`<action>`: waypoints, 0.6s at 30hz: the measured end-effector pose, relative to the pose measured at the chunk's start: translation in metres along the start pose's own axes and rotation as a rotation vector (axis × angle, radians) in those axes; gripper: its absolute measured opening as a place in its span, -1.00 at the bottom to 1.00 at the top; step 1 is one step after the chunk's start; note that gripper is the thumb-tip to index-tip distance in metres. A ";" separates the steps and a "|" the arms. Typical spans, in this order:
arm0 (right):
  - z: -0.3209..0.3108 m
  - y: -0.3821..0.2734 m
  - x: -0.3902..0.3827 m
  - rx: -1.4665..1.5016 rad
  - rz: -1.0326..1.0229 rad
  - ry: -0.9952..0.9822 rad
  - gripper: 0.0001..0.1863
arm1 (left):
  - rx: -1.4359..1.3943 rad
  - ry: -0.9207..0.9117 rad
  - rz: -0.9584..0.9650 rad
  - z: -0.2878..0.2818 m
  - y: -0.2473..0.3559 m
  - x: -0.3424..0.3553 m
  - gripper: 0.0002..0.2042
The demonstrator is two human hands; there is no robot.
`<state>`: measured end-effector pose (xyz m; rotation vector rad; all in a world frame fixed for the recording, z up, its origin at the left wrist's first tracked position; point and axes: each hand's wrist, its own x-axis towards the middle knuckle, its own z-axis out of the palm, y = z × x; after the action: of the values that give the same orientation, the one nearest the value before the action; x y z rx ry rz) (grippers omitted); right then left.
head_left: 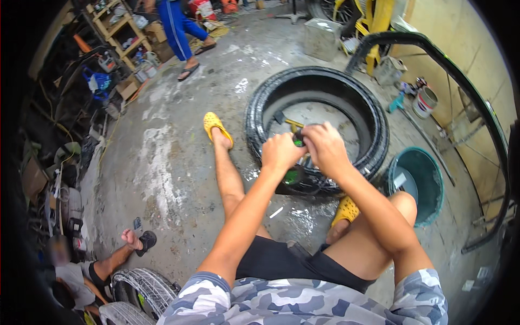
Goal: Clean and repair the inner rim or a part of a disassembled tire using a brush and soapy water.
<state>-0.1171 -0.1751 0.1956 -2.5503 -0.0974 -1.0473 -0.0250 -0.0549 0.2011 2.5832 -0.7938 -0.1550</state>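
Observation:
A black tire [374,103] lies on its side on the wet floor in front of me, its tread shiny. Above its near rim my left hand [281,151] and my right hand [326,147] meet, both with fingers closed. Between them shows a small dark piece [298,140] with some green on it; the fingers hide most of it, so its kind cannot be told. Just below my hands, a green patch [292,176] shows on the tire's near side. Inside the ring lies a tool with a yellow handle [294,124] and a dark flat end.
A teal bucket [433,211] with liquid stands right of the tire. Beyond it are a long pole [428,138], a paint can [424,103] and a black curved frame [460,67]. Someone in blue pants [176,30] stands far left; another person [86,281] sits near tires [143,290] lower left.

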 end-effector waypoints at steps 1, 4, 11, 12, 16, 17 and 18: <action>-0.006 0.017 0.002 -0.094 0.109 -0.037 -0.87 | -0.004 -0.033 0.021 -0.001 0.007 -0.005 -0.49; -0.011 0.030 -0.005 -0.197 0.195 0.015 -0.83 | 0.004 -0.041 0.046 0.002 0.011 -0.007 -0.47; -0.007 0.035 -0.013 -0.180 0.262 0.050 -0.74 | -0.006 -0.023 0.036 0.005 0.014 -0.009 -0.47; -0.003 0.021 -0.014 -0.174 0.256 0.048 -0.74 | -0.004 0.015 0.038 0.002 0.015 -0.009 -0.48; -0.006 0.017 -0.020 -0.143 0.139 0.041 -0.76 | -0.008 -0.021 0.034 0.000 0.017 -0.011 -0.47; -0.009 0.026 -0.013 -0.168 0.198 0.086 -0.75 | -0.012 -0.025 0.049 0.000 0.021 -0.010 -0.47; -0.011 0.030 -0.009 -0.193 0.256 0.133 -0.74 | -0.012 -0.027 0.057 -0.001 0.023 -0.010 -0.47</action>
<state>-0.1246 -0.2066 0.1871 -2.5629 0.3730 -1.1667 -0.0449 -0.0655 0.2116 2.5494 -0.8721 -0.1773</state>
